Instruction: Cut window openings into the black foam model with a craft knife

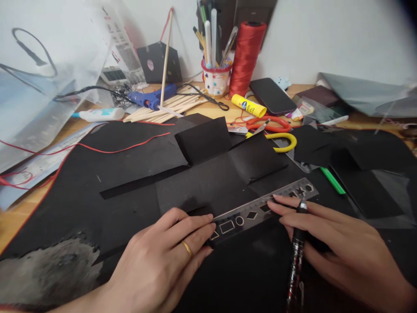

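Head view: a ruler [245, 217] slants from near left to far right over black card [198, 182]; left hand [163, 256], fingers together, grips its near end; right hand [342, 243], clasping a pen [297, 256], touches its far half.

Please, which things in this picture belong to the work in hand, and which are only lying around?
In use:
- ruler, under the left hand
- pen, in the right hand
- black card

Seemingly just lying around:
- phone
- glue stick
- glue gun
- red spool
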Action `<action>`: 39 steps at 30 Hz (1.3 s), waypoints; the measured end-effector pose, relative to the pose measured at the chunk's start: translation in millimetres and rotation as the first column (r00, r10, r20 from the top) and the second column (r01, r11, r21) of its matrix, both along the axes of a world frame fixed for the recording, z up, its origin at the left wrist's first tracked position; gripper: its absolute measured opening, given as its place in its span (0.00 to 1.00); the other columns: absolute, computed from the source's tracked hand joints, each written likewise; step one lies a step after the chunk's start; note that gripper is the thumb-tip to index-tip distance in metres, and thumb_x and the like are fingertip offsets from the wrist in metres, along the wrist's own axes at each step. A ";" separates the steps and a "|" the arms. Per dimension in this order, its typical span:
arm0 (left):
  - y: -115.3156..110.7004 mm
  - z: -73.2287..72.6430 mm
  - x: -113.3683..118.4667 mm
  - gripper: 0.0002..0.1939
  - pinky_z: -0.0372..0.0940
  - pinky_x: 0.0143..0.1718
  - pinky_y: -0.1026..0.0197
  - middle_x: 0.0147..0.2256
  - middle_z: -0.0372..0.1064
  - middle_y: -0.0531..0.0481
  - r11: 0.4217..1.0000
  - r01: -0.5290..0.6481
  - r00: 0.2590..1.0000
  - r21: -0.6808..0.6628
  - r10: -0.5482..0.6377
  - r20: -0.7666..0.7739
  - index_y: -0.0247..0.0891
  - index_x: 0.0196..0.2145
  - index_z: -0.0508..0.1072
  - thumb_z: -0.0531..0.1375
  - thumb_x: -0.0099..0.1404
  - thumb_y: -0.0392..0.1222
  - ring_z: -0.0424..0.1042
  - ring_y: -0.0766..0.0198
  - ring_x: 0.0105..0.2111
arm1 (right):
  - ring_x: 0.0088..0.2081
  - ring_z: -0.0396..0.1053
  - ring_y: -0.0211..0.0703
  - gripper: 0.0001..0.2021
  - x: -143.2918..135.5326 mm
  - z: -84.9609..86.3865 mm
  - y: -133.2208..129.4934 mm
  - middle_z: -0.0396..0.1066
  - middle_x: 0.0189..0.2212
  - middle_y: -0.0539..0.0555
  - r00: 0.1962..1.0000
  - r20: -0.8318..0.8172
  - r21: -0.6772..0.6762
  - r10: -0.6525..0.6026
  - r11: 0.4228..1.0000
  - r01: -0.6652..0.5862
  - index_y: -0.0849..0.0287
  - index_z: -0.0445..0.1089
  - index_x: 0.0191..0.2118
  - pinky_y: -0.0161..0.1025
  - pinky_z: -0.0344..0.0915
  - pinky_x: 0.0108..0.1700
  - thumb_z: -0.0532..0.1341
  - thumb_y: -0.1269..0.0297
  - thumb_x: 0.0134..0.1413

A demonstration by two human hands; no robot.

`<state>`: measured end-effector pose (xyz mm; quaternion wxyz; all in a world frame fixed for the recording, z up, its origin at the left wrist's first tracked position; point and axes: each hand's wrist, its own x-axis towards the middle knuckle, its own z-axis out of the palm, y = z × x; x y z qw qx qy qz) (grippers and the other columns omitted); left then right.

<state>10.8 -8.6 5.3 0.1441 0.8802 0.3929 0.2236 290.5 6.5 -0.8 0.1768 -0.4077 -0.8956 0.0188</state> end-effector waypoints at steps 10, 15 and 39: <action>0.8 0.2 -1.1 0.12 0.69 0.33 0.61 0.43 0.68 0.46 1.000 0.018 1.000 0.011 -0.017 -0.006 0.33 0.44 0.70 0.54 0.62 0.33 0.64 0.63 0.36 | 0.43 0.70 0.41 0.15 1.3 -0.8 0.5 0.72 0.43 0.50 1.000 0.009 0.017 -0.016 1.000 0.016 0.58 0.68 0.42 0.36 0.67 0.47 0.53 0.74 0.47; 1.2 -0.3 1.1 0.11 0.70 0.30 0.61 0.42 0.69 0.46 1.000 0.006 1.000 0.013 -0.006 -0.003 0.33 0.43 0.71 0.55 0.62 0.33 0.65 0.63 0.34 | 0.44 0.69 0.40 0.15 4.4 -5.0 0.4 0.72 0.44 0.49 1.000 0.015 0.004 -0.021 1.000 0.021 0.57 0.67 0.42 0.37 0.67 0.48 0.52 0.72 0.48; -3.9 -20.8 -3.3 0.11 0.68 0.26 0.70 0.40 0.71 0.54 0.975 -0.034 0.997 0.219 0.049 -0.064 0.40 0.41 0.72 0.51 0.65 0.37 0.69 0.68 0.32 | 0.52 0.62 0.40 0.14 10.5 -8.2 0.3 0.70 0.46 0.46 0.997 -0.007 -0.025 0.081 0.996 -0.081 0.55 0.65 0.36 0.34 0.65 0.49 0.52 0.79 0.44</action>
